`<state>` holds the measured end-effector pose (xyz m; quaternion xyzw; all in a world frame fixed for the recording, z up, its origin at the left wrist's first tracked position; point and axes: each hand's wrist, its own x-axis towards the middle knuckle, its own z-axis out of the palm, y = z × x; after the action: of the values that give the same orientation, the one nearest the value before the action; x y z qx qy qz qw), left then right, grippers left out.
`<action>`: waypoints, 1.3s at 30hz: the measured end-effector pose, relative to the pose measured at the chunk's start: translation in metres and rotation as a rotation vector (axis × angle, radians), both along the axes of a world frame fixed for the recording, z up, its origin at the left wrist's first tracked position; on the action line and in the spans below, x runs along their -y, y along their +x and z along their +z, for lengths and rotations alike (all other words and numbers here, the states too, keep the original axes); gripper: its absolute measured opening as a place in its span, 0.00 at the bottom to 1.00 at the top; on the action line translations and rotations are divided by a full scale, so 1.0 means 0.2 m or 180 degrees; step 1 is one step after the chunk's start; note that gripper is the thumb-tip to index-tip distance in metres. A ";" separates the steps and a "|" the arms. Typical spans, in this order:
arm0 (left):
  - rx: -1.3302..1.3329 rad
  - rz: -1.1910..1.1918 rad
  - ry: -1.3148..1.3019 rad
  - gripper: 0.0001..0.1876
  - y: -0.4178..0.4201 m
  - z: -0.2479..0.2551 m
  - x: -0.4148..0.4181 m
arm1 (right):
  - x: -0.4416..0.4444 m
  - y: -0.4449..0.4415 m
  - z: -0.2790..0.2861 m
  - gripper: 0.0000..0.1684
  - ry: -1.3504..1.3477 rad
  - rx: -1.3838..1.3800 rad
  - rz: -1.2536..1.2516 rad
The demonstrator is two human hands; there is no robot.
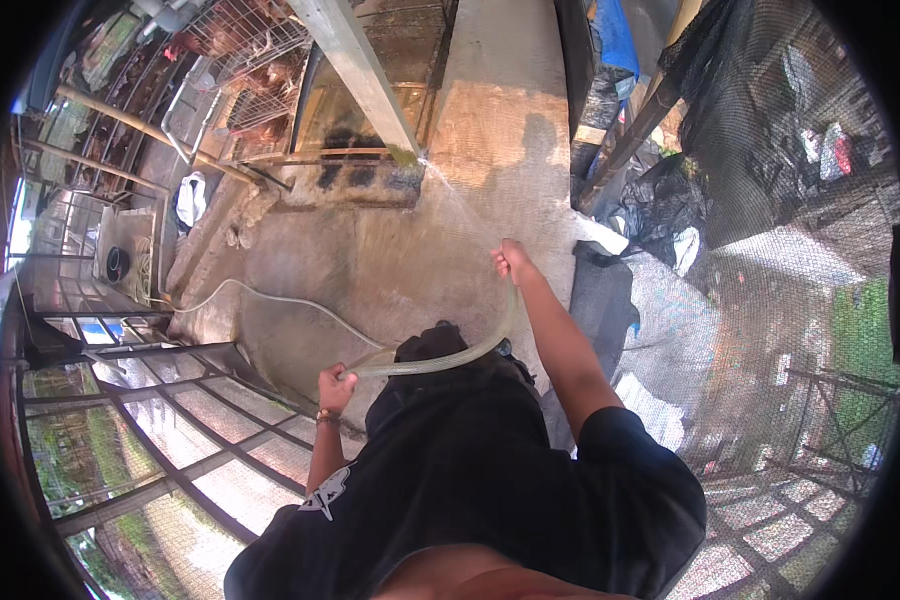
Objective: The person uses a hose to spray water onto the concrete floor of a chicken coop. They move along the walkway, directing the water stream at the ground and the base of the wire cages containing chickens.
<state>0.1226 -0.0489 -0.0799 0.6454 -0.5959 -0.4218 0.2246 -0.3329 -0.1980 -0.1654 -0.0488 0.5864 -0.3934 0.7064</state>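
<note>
A pale, translucent braided hose [435, 365] curves in front of my body between both hands. My right hand [511, 261] is closed around its outlet end, and a stream of water [457, 195] sprays forward from there. The water strikes the foot of a concrete post [379, 82] and splashes. Farther back along the hose, my left hand [336, 388] grips it at waist height. From there the hose drops and trails over the wet concrete floor [307, 255] to the left. The hose's mouth is hidden by my right fingers.
Wire cages [266, 67] with brown hens stand at the upper left, behind a bamboo rail [135, 124]. A black bucket [118, 262] sits beside coiled hose. Dark netting [780, 225] hangs at the right, near black plastic sheeting [652, 199]. Metal-framed mesh [195, 465] borders the lower left.
</note>
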 end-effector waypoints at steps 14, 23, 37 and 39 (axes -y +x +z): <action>-0.0204 -0.0006 0.0177 0.38 -0.16 -0.26 0.48 | 0.43 -0.19 -0.13 0.14 0.0234 0.0135 -0.0379; -0.0339 0.0517 0.0639 0.35 -0.08 -0.28 0.84 | 0.99 -0.22 -0.22 0.15 0.0048 0.0036 -0.0312; -0.1269 0.1225 0.0923 0.30 -0.43 -0.38 1.09 | 1.59 -0.50 -0.27 0.16 0.0256 -0.0043 0.0329; -0.1572 0.1319 0.0970 0.27 -0.45 -0.41 1.14 | 1.71 -0.56 -0.24 0.16 0.0350 -0.0015 0.0408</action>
<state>0.0319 -0.2773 -0.1629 0.6572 -0.3103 -0.5947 0.3438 -0.4446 -0.5397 -0.2124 -0.0484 0.6045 -0.3145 0.7303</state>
